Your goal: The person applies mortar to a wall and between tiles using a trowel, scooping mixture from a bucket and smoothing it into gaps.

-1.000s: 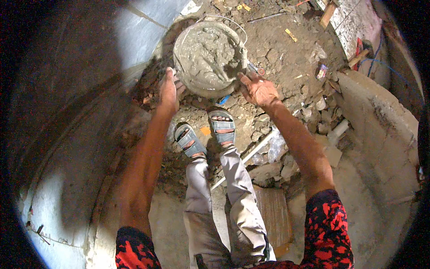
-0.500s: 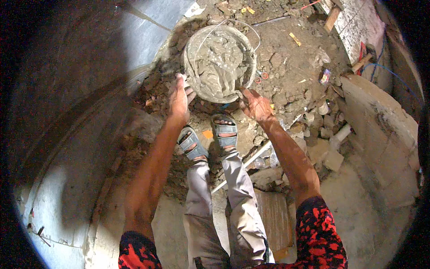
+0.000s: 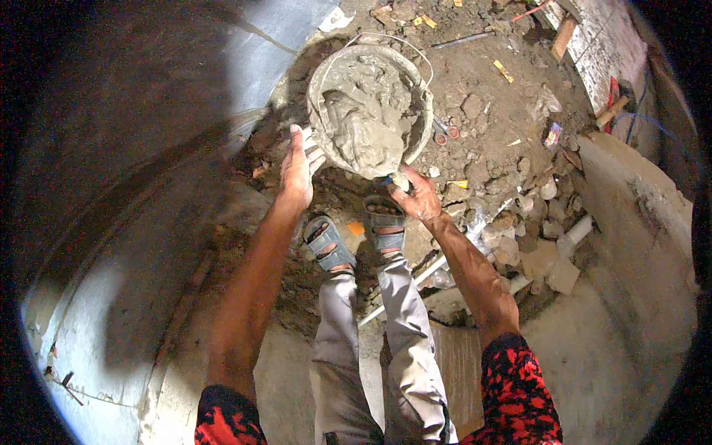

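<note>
A round bucket (image 3: pixel 315 122) of wet grey mortar (image 3: pixel 363 89) stands on the ground ahead of my feet, its thin wire handle resting toward the far side. My right hand (image 3: pixel 417 194) is closed at the near right rim around what looks like a trowel's handle (image 3: pixel 401 181), pale with a bit of blue. A smooth heap of mortar bulges over the near rim in front of that hand and hides any blade. My left hand (image 3: pixel 298 169) stays beside the bucket's left wall, thumb up and fingers apart, holding nothing. Whether its fingertips touch the bucket I cannot tell.
Red-handled scissors (image 3: pixel 446 134) lie right of the bucket on rough soil. Broken rubble (image 3: pixel 519 230) and a white pipe (image 3: pixel 432 271) lie nearer, by my sandalled feet (image 3: pixel 326 241). A pale wall (image 3: pixel 271 41) rises at left; a masonry edge (image 3: pixel 630 170) curves at right.
My right hand has turned and drawn slightly nearer me, and a mortar heap now bulges over the near rim. The left hand keeps its place. The view has shifted slightly.
</note>
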Action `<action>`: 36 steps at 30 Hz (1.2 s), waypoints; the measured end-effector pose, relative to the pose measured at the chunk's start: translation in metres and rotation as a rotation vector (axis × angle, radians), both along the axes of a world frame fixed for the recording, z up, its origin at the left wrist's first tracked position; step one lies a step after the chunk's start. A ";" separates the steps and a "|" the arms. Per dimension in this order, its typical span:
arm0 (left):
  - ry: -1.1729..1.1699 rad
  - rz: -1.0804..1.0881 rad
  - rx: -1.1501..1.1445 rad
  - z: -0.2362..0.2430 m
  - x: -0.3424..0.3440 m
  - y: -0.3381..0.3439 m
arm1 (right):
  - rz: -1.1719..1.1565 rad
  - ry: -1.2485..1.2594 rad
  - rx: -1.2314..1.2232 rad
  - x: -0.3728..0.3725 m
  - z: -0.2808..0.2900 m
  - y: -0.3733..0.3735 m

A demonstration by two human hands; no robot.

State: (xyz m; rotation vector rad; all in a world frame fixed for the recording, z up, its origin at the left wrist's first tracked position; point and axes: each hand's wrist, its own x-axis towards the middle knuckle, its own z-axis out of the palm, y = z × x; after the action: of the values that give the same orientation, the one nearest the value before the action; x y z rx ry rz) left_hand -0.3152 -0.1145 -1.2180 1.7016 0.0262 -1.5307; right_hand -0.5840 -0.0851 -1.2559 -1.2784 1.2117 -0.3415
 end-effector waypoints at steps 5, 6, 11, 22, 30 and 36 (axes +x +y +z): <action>-0.008 0.016 0.061 -0.025 0.034 0.004 | -0.025 0.057 -0.168 0.011 0.038 -0.002; -0.007 0.020 0.054 -0.025 0.034 0.005 | -0.022 0.058 -0.176 0.009 0.045 -0.003; -0.158 -0.071 0.033 -0.012 0.045 0.035 | 0.065 0.056 -0.221 -0.003 0.124 -0.023; -0.527 -0.941 0.258 0.233 0.058 0.340 | 0.460 0.318 -0.196 -0.003 0.484 -0.047; -0.518 -0.061 0.030 0.455 0.096 0.376 | 0.658 -0.098 -0.585 0.046 0.681 -0.090; -0.445 0.473 -0.219 0.459 0.097 0.401 | 0.920 -0.580 -0.629 0.162 0.893 -0.103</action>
State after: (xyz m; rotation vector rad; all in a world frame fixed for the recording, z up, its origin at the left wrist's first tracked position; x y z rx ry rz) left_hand -0.2183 0.2866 -0.7592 1.6732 0.0258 -0.7658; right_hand -0.4225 -0.1878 -0.3628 -1.9450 -0.0604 -0.3749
